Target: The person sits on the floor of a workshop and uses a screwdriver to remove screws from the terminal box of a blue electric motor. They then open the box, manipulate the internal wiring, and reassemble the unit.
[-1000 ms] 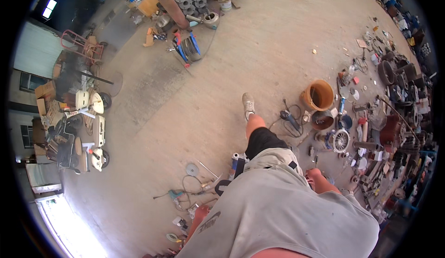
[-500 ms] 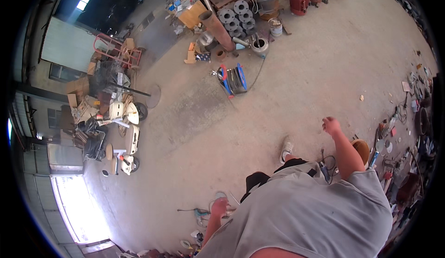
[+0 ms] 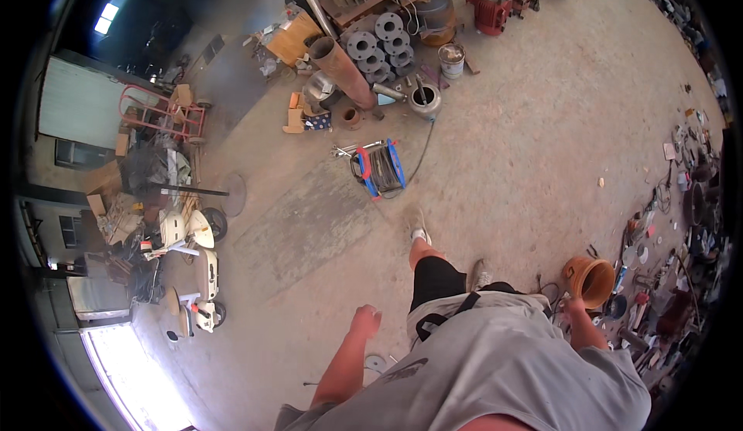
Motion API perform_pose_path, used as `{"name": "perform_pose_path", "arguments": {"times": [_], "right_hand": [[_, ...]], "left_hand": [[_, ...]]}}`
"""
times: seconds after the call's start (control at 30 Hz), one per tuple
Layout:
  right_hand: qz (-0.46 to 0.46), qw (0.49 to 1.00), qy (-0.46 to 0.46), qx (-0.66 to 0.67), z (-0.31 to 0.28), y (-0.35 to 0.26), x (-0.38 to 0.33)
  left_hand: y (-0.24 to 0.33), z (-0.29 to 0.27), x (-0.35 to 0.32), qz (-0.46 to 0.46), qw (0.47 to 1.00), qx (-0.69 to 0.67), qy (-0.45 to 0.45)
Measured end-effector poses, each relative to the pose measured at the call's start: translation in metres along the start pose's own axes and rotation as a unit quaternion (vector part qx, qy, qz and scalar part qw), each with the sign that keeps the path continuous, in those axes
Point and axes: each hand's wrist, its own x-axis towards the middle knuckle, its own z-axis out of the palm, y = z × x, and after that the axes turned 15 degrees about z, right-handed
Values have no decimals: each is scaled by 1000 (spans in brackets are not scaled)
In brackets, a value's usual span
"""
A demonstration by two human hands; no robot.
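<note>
My left hand (image 3: 367,321) hangs out in front of my left side over the concrete floor, its fingers loosely curled in and nothing visible in them. Down by my right side, my right hand (image 3: 573,306) overlaps the lower edge of an orange-brown bucket (image 3: 576,275) in view. Its fingers are blurred, and whether it touches the bucket I cannot tell. Ahead on the floor lies a cable reel (image 3: 383,169) with blue side discs and dark cable, some metal tools (image 3: 348,151) beside it. My feet are in mid-stride, one shoe (image 3: 416,218) ahead of the other.
Flanged grey pipe pieces (image 3: 373,50), a rusty tube (image 3: 340,71), a round metal pot (image 3: 425,100) and a paint bucket (image 3: 451,61) stand at the back. Red motors (image 3: 490,11) are beyond. A cream scooter (image 3: 205,272) and red hand truck (image 3: 166,114) stand left; scrap lines the right.
I have stepped forward, and the reel and bucket sit lower in view. My right hand has swung back to my side, while my left has swung forward. One leg now shows ahead.
</note>
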Motion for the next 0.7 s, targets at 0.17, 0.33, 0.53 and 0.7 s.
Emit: {"name": "perform_pose_path", "arguments": {"times": [0.17,0.33,0.53,0.7], "right_hand": [[95,989,-87,-73,-19,103,-128],[429,893,-63,120,42,30,-318],[460,884,-52,69,99,-33,-445],[360,931,-5,-56,139,-35,-523]], "left_hand": [[0,-81,240,89,951,213,-207],[23,-179,536,216,852,446,-171],[-8,-210,720,457,653,591,-122],[3,-194,762,343,626,621,-323]]}}
